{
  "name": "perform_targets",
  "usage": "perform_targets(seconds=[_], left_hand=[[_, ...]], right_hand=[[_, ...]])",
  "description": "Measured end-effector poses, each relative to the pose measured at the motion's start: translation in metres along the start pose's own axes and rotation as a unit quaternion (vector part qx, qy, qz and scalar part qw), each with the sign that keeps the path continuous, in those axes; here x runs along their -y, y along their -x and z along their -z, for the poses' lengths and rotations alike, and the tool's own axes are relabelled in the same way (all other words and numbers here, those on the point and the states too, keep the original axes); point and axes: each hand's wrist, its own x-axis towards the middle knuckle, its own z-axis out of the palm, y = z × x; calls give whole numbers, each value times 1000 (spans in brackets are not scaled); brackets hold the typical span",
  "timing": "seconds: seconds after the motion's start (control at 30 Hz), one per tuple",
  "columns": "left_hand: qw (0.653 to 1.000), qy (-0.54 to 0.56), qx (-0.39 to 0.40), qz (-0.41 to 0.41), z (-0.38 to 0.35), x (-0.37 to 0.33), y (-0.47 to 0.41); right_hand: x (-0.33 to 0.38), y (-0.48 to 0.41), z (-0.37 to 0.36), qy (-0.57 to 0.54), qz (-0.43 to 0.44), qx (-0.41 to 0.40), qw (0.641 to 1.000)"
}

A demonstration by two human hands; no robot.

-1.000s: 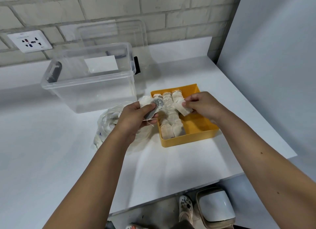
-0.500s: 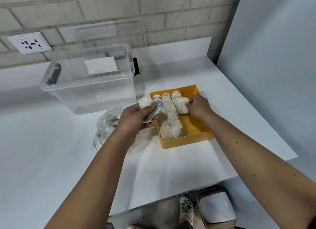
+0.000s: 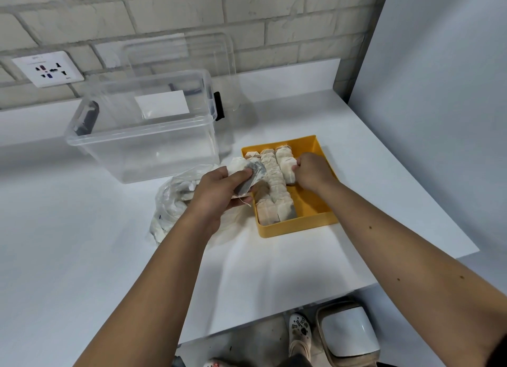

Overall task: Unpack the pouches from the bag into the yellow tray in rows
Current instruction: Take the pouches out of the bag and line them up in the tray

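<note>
The yellow tray [image 3: 312, 202] lies on the white table right of centre, with rows of pale pouches [image 3: 271, 180] filling its left part. My right hand [image 3: 311, 172] is inside the tray, fingers closed on a pouch [image 3: 288, 169] in the third row. Just left of the tray, my left hand [image 3: 222, 191] grips a small bunch of pouches [image 3: 249, 174], one of them greyish. The crumpled clear plastic bag [image 3: 171, 205] lies on the table under and left of my left hand, with white pouches showing through it.
An open clear plastic bin [image 3: 142, 125] stands behind the bag, its lid [image 3: 186, 62] leaning on the brick wall. A wall socket [image 3: 48, 69] is at the far left. A grey panel rises on the right. Below the table's front edge are a shoe and a white bin [image 3: 348, 336].
My right hand has moved left and down into the tray, bringing its pouch onto the third row. My left hand has stayed beside the tray with its bunch of pouches.
</note>
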Motion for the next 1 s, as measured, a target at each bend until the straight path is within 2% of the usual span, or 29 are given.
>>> perform_targets(seconds=[0.23, 0.37, 0.43, 0.5, 0.53, 0.6, 0.77, 0.93, 1.0], left_hand=[[1000, 13, 19, 6, 0, 2, 3], [999, 44, 31, 11, -4, 3, 3], [998, 54, 36, 12, -7, 3, 2], [997, 61, 44, 13, -10, 4, 0], [997, 63, 48, 15, -12, 4, 0], [996, 66, 54, 20, -14, 3, 0], [996, 71, 52, 23, -14, 3, 1], [996, 77, 41, 22, -11, 2, 1], [996, 71, 41, 19, -12, 2, 1]], right_hand=[[-2, 5, 4, -19, 14, -23, 999], [8, 26, 22, -118, 51, -79, 989], [18, 44, 32, -252, 51, -27, 966], [27, 61, 39, -387, 24, 92, 917], [30, 66, 40, -409, 22, 134, 902], [31, 69, 37, -411, 35, 151, 898], [28, 67, 41, -452, 17, 112, 885], [25, 70, 44, -476, 24, 123, 870], [21, 71, 43, -434, 76, 117, 890]])
